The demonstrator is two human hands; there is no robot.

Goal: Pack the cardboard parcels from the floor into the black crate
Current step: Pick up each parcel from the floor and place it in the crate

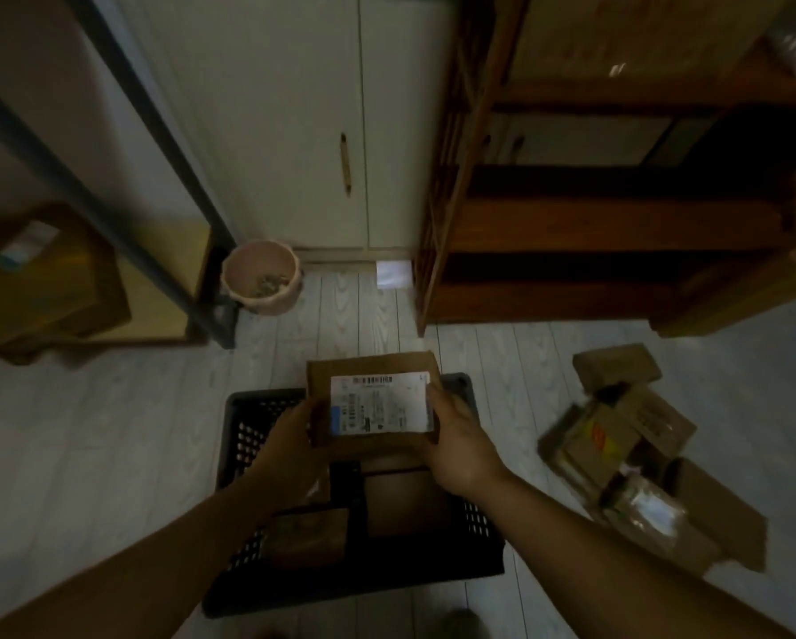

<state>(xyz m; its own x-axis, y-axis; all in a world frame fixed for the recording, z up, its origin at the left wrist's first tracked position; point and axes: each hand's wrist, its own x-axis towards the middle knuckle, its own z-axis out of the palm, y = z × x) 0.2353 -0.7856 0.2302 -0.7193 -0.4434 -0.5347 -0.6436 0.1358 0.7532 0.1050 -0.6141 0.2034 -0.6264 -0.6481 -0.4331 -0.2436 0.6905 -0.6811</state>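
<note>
While both hands grip it, the left hand point(290, 438) at its left edge and the right hand point(460, 447) at its right, a flat brown cardboard parcel with a white label point(373, 403) is above the black plastic crate point(248, 431); more brown parcels point(626, 435) lie on the pale floor point(87, 431) to the right.

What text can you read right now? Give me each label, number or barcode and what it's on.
Nothing is legible.
White label on the held parcel: barcodes and print, too blurred to read.
Sticker on the floor parcels: blurred.
Box label on the shelf box: blurred.
</note>
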